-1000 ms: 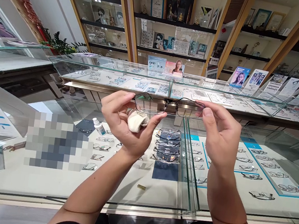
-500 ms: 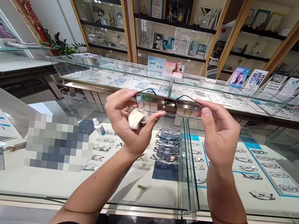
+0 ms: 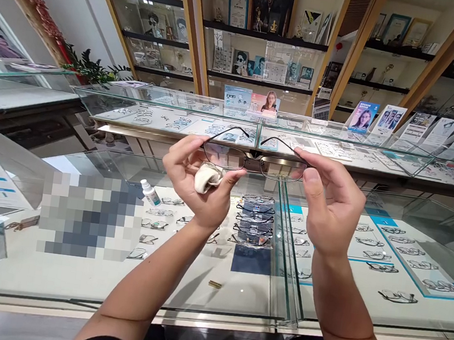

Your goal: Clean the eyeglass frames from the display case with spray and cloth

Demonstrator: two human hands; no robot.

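Left hand [image 3: 197, 188], right hand [image 3: 330, 205] pinch glasses [image 3: 255, 161].

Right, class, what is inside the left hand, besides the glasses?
A crumpled cream cloth in the left hand, under the glasses; its fingers hide part of it.

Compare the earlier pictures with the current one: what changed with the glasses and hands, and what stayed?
The glasses tipped, so their temple arms now rise into view behind the lenses. The left hand and right hand still pinch the frame's ends; the cloth stays tucked in the left palm.
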